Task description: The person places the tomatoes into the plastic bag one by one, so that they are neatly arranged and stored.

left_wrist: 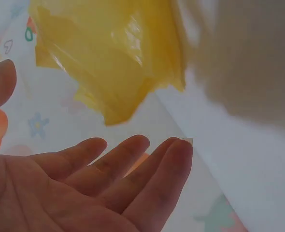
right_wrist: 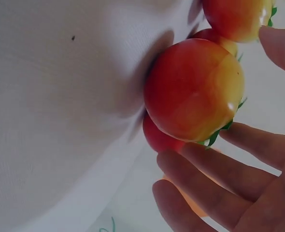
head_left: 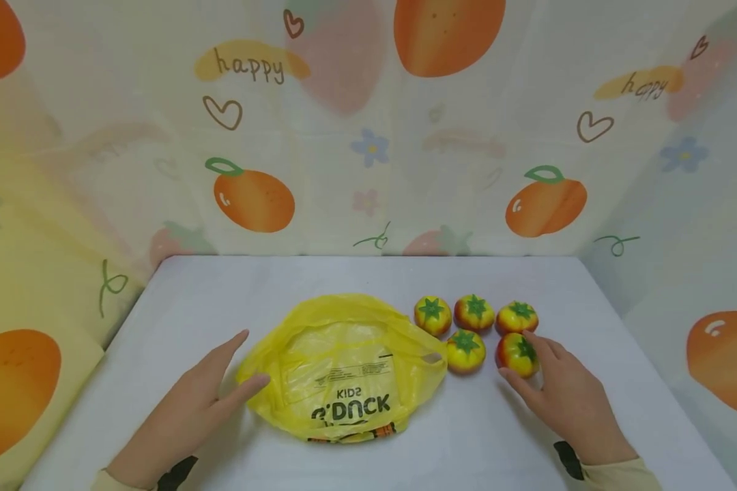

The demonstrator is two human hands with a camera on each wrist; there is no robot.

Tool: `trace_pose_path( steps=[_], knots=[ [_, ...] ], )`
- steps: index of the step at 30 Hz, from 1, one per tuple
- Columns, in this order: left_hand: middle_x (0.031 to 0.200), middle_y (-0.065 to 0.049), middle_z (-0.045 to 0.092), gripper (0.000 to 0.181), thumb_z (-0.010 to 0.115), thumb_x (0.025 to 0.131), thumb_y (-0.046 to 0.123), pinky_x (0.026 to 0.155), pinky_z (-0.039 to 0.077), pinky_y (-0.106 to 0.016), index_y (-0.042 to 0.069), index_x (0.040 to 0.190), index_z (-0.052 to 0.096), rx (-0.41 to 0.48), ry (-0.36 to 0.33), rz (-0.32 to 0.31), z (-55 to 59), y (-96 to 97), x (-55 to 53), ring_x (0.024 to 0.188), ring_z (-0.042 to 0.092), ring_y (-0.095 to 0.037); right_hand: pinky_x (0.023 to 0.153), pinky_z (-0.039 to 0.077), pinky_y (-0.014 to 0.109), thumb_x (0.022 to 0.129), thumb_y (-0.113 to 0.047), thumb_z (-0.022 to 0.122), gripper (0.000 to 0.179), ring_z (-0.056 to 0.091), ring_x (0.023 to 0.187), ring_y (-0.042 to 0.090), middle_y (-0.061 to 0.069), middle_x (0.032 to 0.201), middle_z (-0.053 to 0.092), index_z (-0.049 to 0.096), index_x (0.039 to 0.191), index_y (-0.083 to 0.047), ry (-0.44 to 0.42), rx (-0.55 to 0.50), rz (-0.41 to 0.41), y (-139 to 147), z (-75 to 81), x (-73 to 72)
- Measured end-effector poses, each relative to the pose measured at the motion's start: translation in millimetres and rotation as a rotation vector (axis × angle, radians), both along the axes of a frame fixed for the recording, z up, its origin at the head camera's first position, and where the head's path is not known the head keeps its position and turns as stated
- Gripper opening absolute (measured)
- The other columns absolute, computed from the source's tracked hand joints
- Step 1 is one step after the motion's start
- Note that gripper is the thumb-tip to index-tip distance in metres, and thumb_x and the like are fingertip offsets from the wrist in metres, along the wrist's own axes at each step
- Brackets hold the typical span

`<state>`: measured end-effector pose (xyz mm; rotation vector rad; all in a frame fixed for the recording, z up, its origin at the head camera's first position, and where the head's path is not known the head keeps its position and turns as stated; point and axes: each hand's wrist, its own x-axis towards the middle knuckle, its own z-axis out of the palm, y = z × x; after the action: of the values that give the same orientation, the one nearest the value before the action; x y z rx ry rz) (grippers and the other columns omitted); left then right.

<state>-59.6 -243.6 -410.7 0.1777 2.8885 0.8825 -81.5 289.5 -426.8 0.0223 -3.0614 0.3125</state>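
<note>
A yellow plastic bag [head_left: 338,341] with black lettering lies on the table, its mouth spread. My left hand [head_left: 196,392] is at its left edge, thumb and fingers apart and holding nothing; the left wrist view has the bag [left_wrist: 113,53] beyond the extended fingers. On the right, my right hand [head_left: 568,392] reaches around the nearest toy tomato [head_left: 516,358], red and yellow with a green star-shaped top. In the right wrist view, the spread fingers are close beside this tomato [right_wrist: 193,89], and the thumb [right_wrist: 282,48] stands away from it.
Several more toy tomatoes stand close together right of the bag, including a front one [head_left: 465,352] near the bag's right edge and one at the back [head_left: 517,318]. Fruit-printed cloth [head_left: 368,191] surrounds the white table [head_left: 467,443] at the back and sides.
</note>
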Motion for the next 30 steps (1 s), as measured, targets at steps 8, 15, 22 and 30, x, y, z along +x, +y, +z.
trace_pose_path(
  steps=[8, 15, 22, 30],
  knots=[
    [0.166, -0.017, 0.050, 0.089, 0.055, 0.104, 0.071, 0.104, 0.058, -0.059, 0.016, 0.170, 0.033, 0.061, -0.083, 0.009, 2.0, 13.9, -9.8, 0.132, 0.066, -0.040, 0.095, 0.059, 0.068, 0.091, -0.057, 0.083, 0.090, 0.066, 0.120, 0.052, 0.034, 0.141, 0.064, 0.054, 0.150, 0.003, -0.046, 0.008, -0.018, 0, -2.4, -2.4],
    [0.166, -0.025, 0.048, 0.083, 0.055, 0.106, 0.067, 0.097, 0.063, -0.055, 0.016, 0.169, 0.036, 0.119, -0.190, 0.047, 7.0, 17.5, -19.5, 0.133, 0.064, -0.048, 0.095, 0.059, 0.068, 0.092, -0.053, 0.083, 0.087, 0.067, 0.118, 0.052, 0.034, 0.141, 0.064, 0.053, 0.152, 0.002, -0.073, -0.001, -0.024, 0, -2.5, -4.4],
    [0.166, -0.028, 0.047, 0.074, 0.059, 0.108, 0.057, 0.091, 0.064, -0.045, 0.016, 0.167, 0.041, 0.215, -0.228, 0.069, 4.2, 14.9, -23.2, 0.133, 0.065, -0.045, 0.094, 0.059, 0.069, 0.095, -0.052, 0.081, 0.086, 0.068, 0.117, 0.054, 0.036, 0.142, 0.062, 0.050, 0.154, 0.002, -0.080, -0.010, -0.015, 0, -0.1, -6.0],
    [0.165, -0.025, 0.049, 0.062, 0.060, 0.111, 0.042, 0.083, 0.064, -0.037, 0.015, 0.165, 0.044, 0.313, -0.241, 0.086, 1.6, 14.5, -22.6, 0.129, 0.068, -0.037, 0.098, 0.057, 0.069, 0.094, -0.044, 0.083, 0.083, 0.066, 0.120, 0.053, 0.035, 0.144, 0.061, 0.049, 0.155, 0.002, -0.104, -0.021, -0.033, -4, -0.6, -9.1]
  ],
)
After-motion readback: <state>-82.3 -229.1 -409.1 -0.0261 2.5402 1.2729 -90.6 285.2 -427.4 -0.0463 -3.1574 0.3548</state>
